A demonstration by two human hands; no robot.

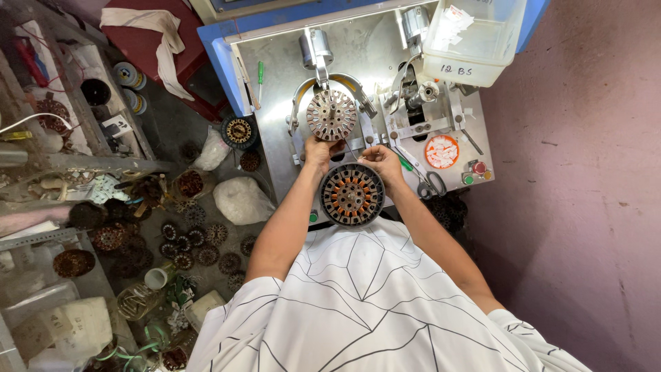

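A: Where is the stator?

B: The wound stator, a round core with copper coils, sits at the near edge of the metal worktop, right in front of the person. It lies at about 6 o'clock from the bare core, which is mounted on the winding machine.

A: And the 2 hands?

B: Both are at the stator's far rim. The left hand is at its 11 o'clock, fingers curled; it touches the rim or is just beside it, and I cannot tell whether it grips anything. The right hand is at its 1 o'clock, fingers pinched nearly closed. A thin wire seems to run between the hands, but it is too fine to be sure.

A: What lies around them?

B: Scissors lie just beside the right hand, at its 3 o'clock. Beyond them are an orange-rimmed dish holding white scraps and a red button with a green one beside it. A clear plastic tub stands at the worktop's 1 o'clock corner, and a green-handled screwdriver lies at 11 o'clock.

A: And off the worktop?

B: On the floor at 9 o'clock, many small wound stators are scattered, with a white bag near the worktop and shelves further out.
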